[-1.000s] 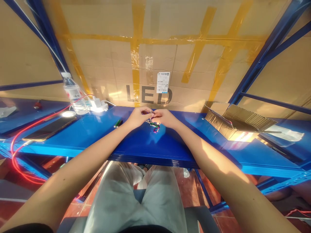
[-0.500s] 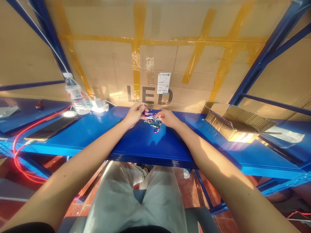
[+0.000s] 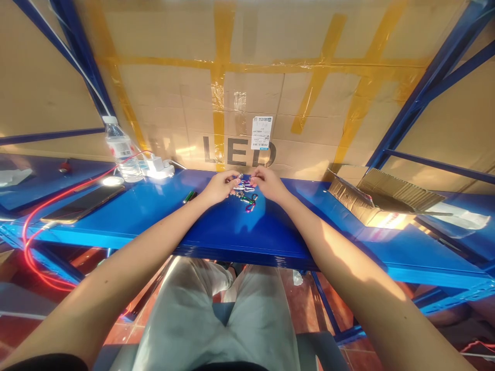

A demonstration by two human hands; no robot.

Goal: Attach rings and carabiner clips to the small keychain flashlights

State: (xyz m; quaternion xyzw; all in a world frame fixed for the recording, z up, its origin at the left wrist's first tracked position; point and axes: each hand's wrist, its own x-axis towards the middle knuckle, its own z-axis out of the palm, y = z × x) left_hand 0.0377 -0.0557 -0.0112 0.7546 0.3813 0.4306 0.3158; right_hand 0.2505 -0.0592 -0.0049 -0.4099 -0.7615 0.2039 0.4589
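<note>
My left hand (image 3: pixel 219 186) and my right hand (image 3: pixel 268 184) meet over the far middle of the blue shelf (image 3: pixel 240 226). Both pinch a small metal piece between their fingertips, part of a bunch of coloured carabiner clips (image 3: pixel 247 198) that hangs down from it onto the shelf. The clips show green, purple and silver. The exact piece between my fingers is too small to make out. A green pen-like item (image 3: pixel 188 196) lies just left of my left hand.
A water bottle (image 3: pixel 119 149) and a white power adapter (image 3: pixel 158 167) stand at the back left. A dark phone (image 3: pixel 83 203) with a red cable (image 3: pixel 46 206) lies at the left. An open cardboard box (image 3: pixel 382 196) sits at the right. A large taped carton marked LED (image 3: pixel 240 103) forms the back wall.
My hands parted slightly half a second ago, then came back together and rose a little, lifting the top of the clip bunch.
</note>
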